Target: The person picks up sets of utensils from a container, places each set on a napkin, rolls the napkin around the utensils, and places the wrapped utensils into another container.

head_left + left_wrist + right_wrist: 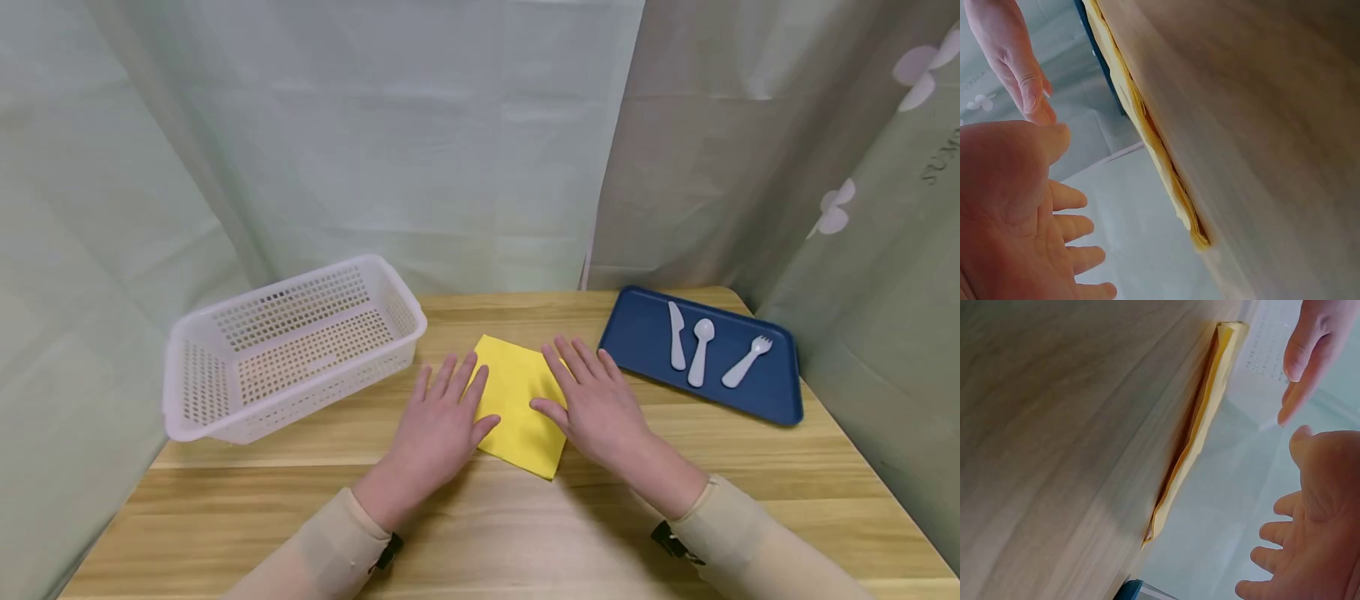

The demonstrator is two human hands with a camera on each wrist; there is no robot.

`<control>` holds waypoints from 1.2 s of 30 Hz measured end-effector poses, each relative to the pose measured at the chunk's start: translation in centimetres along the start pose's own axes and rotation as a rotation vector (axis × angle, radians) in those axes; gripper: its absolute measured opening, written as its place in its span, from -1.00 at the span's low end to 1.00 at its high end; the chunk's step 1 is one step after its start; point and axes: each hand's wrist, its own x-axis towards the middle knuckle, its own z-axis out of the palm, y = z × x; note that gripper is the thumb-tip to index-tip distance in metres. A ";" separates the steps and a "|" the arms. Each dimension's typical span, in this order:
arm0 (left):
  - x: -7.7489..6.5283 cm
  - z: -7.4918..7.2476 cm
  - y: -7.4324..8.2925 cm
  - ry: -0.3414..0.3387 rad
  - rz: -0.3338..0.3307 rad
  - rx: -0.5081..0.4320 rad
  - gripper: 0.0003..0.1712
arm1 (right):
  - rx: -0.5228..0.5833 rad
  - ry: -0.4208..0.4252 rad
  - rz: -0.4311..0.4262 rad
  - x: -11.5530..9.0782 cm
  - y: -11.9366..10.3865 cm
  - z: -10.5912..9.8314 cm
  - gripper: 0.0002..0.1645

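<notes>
A yellow cloth [517, 400], folded into a flat rectangle, lies on the table between my hands. Its stacked layers show along the edge of the cloth [1147, 131] in the left wrist view. My left hand [438, 429] is over its left side, fingers spread and straight, palm down. Over the right side is my right hand [600, 412], also spread, with its thumb pointing inward across the cloth. Both wrist views show a gap between the palms and the cloth, and neither hand holds anything.
A white perforated plastic basket [300, 392] stands at the left of the wooden table [480, 533]. At the right lies a blue tray [637, 333] bearing a white knife [677, 337], a white spoon [701, 352] and a white fork [746, 362]. Curtains [375, 150] hang behind the table.
</notes>
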 end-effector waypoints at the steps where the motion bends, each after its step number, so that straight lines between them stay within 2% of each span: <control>1: 0.0 0.0 0.0 -0.002 0.002 -0.001 -0.18 | -0.003 -0.001 0.000 0.0 0.0 0.0 0.02; 22: -0.4 0.2 0.3 -0.062 0.028 -0.021 -0.20 | 0.005 -0.078 -0.022 -0.1 0.1 0.9 -0.01; 36: -0.5 0.3 0.6 -0.163 0.018 -0.036 -0.22 | 0.015 -0.223 -0.027 -0.2 -0.1 1.4 -0.03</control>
